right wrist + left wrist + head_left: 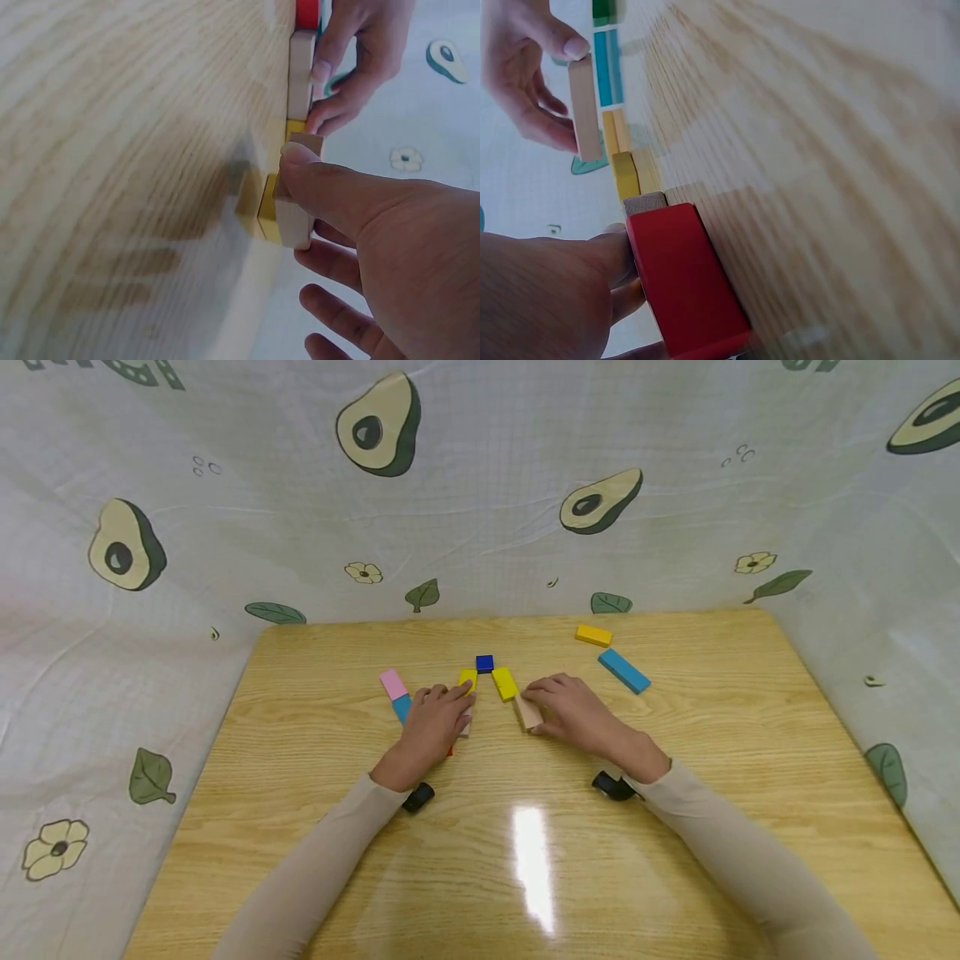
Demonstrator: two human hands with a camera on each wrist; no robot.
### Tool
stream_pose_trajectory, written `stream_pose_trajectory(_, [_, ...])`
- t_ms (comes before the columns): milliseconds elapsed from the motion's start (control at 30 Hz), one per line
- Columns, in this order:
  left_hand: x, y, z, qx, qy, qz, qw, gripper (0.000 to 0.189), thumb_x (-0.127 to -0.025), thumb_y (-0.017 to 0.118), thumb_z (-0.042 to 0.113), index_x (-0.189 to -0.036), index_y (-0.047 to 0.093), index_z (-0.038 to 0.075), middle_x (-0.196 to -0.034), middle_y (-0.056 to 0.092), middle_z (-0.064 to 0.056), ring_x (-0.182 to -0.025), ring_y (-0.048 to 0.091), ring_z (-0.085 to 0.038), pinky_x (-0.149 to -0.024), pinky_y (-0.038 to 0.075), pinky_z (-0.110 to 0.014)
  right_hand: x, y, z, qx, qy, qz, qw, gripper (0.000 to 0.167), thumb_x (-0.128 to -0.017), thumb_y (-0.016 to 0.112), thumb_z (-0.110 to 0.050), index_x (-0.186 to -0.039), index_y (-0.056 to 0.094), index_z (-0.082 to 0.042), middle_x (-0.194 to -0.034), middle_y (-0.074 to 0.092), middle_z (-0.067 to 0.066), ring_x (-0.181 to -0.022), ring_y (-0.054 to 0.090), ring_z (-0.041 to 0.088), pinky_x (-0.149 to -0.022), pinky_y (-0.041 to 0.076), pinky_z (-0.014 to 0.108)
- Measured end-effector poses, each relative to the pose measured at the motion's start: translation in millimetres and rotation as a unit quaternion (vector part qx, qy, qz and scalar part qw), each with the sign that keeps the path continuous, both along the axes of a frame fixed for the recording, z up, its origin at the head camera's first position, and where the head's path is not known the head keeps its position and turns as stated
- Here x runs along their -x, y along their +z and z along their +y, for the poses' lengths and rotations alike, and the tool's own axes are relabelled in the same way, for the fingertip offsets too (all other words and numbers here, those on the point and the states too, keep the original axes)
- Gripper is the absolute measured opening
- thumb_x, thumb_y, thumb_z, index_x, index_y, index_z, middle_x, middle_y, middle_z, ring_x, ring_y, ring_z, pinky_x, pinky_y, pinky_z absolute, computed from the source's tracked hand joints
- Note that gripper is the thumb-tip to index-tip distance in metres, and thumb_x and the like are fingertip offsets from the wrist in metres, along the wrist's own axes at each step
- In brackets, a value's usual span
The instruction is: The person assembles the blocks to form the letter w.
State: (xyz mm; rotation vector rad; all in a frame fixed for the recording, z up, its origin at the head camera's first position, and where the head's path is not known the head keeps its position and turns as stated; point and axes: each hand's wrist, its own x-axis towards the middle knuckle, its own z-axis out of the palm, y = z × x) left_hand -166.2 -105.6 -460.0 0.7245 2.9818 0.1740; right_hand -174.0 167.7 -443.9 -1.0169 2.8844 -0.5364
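Observation:
My right hand (577, 714) pinches a plain wooden block (528, 715) between thumb and fingers. One end of that block is at the near end of a slanted yellow block (505, 684). My left hand (431, 722) rests over the left side of the row, its index finger on another yellow block (467, 676) and its thumb beside a second wooden block (301, 71). Close under the left wrist lies a red block (684, 274), mostly hidden by the hand in the head view. A dark blue block (485, 663) stands at the top, between the two yellow ones.
Left of the left hand, a pink block (393, 684) lies end to end with a blue block (402, 707). An orange block (594, 636) and a long blue block (624, 671) lie at the back right. Behind the table (675, 877) hangs an avocado-print cloth (487, 485).

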Motion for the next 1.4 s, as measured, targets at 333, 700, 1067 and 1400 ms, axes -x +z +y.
stream_pose_trajectory(333, [-0.9,-1.4,-0.6,-0.015,-0.005,0.012,0.9998,0.043,-0.111,0.057,0.027,-0.153,0.059,0.015,-0.164,0.047,-0.001,-0.137,0.054,-0.033,-0.116,0.041,-0.054,-6.3,-5.4,-2,0.003,0.013,-0.003,0.9999,0.056,-0.092,0.086,-0.025,-0.139,0.068,-0.001,-0.140,0.066,0.014,-0.130,0.057,0.037,-0.110,0.046,0.056])
stream_pose_trajectory(700, [-2.5,0.0,-0.3,-0.020,-0.004,0.008,0.9998,0.043,-0.111,0.057,0.026,-0.152,0.060,0.014,-0.165,0.047,-0.003,-0.138,0.052,-0.034,-0.115,0.041,-0.055,-7.3,-13.1,-5,-0.011,0.028,0.007,0.9995,0.054,-0.093,0.084,-0.022,-0.140,0.067,-0.001,-0.141,0.065,0.014,-0.129,0.057,0.037,-0.110,0.047,0.055])
stream_pose_trajectory(1067, [-2.2,0.7,0.0,-0.017,-0.002,0.009,0.9998,0.043,-0.112,0.056,0.026,-0.153,0.059,0.014,-0.165,0.047,-0.002,-0.137,0.052,-0.034,-0.114,0.042,-0.054,-5.6,-15.8,-9,-0.011,0.026,0.024,0.9993,0.051,-0.094,0.083,-0.021,-0.140,0.069,-0.004,-0.140,0.063,0.017,-0.125,0.058,0.036,-0.104,0.051,0.054])
stream_pose_trajectory(1400, [-3.0,-0.2,-0.3,-0.017,-0.002,0.011,0.9998,0.044,-0.111,0.057,0.026,-0.153,0.059,0.015,-0.165,0.047,-0.002,-0.137,0.053,-0.034,-0.114,0.041,-0.055,-4.3,-17.2,-13,-0.013,0.022,0.036,0.9990,0.049,-0.093,0.084,-0.020,-0.138,0.071,-0.004,-0.132,0.064,0.016,-0.116,0.060,0.034,-0.098,0.054,0.049])
